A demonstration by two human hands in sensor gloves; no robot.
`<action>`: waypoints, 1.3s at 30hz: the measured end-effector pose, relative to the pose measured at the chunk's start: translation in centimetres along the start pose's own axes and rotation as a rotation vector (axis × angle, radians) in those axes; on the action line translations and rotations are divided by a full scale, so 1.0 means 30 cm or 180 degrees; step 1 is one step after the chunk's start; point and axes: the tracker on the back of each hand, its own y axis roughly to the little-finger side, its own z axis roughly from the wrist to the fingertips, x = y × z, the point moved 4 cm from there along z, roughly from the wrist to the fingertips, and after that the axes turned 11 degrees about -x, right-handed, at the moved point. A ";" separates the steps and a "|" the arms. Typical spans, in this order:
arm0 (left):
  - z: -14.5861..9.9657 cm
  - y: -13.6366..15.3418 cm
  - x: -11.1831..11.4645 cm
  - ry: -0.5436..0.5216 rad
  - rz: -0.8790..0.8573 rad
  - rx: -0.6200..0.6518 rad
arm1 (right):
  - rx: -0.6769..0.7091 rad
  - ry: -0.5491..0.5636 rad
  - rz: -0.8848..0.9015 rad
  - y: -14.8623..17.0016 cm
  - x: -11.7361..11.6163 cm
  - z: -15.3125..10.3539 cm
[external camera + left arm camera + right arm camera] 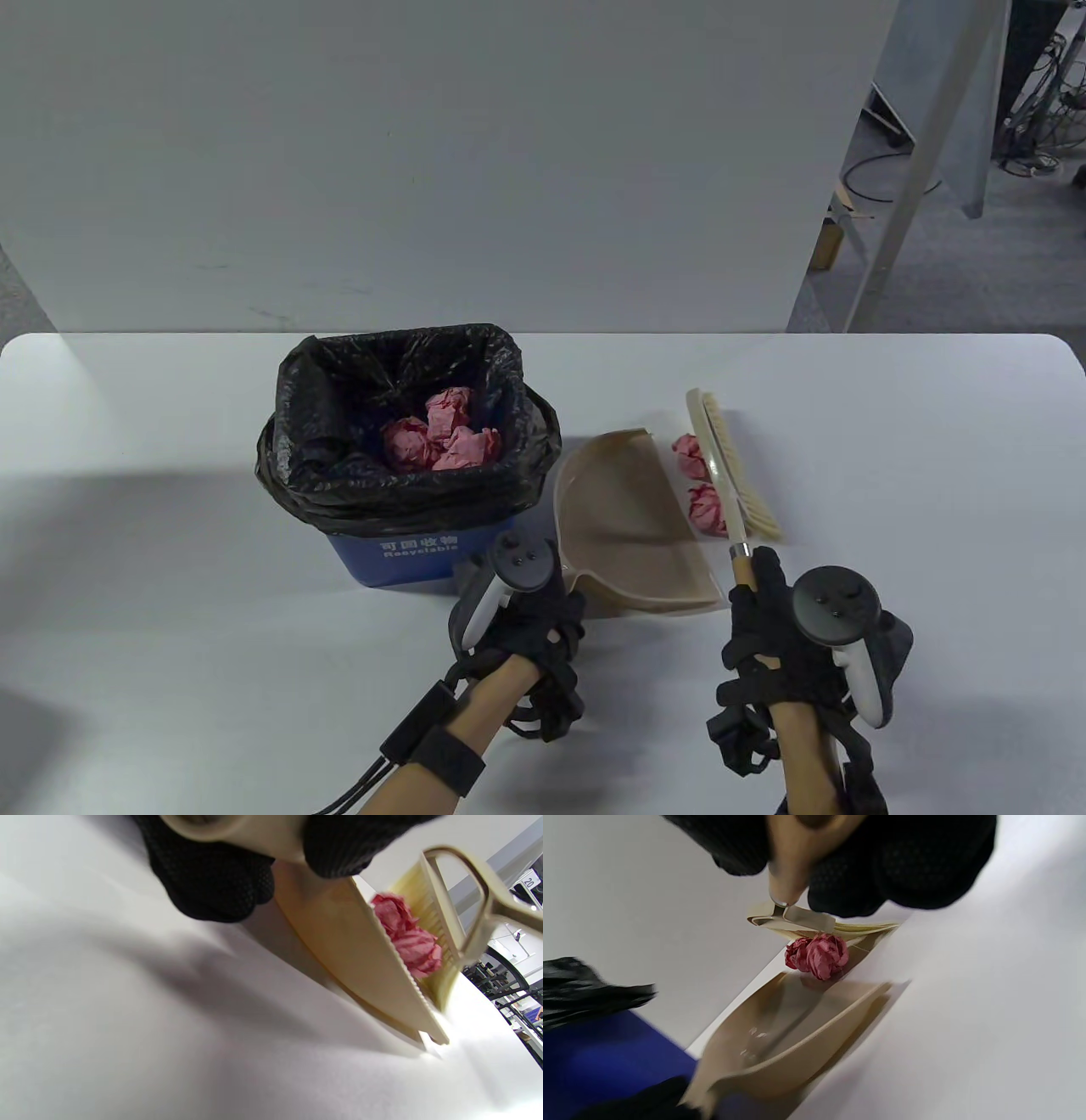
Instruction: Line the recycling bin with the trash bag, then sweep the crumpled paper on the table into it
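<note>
A blue recycling bin [407, 556] lined with a black trash bag [314, 424] stands left of centre and holds several pink crumpled papers [441, 433]. My left hand [530, 632] grips the handle of a beige dustpan [628, 518] lying on the table, its mouth facing right. Two pink paper balls [700, 484] lie between the dustpan's edge and a cream brush [734, 463]. My right hand [776, 632] holds the brush's wooden handle [740, 569]. The wrist views show the paper balls [407, 935] [818, 955] pressed between bristles and dustpan [348, 946] [789, 1027].
The white table [891, 441] ends at a rounded far edge with a grey wall panel [424, 161] behind it. At the far right, a floor with cables and a metal leg [908, 187] is visible.
</note>
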 end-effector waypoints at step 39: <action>-0.218 -0.111 -0.191 0.0277 -0.0858 0.0790 | -0.0261 0.0403 0.1837 0.151 0.140 0.029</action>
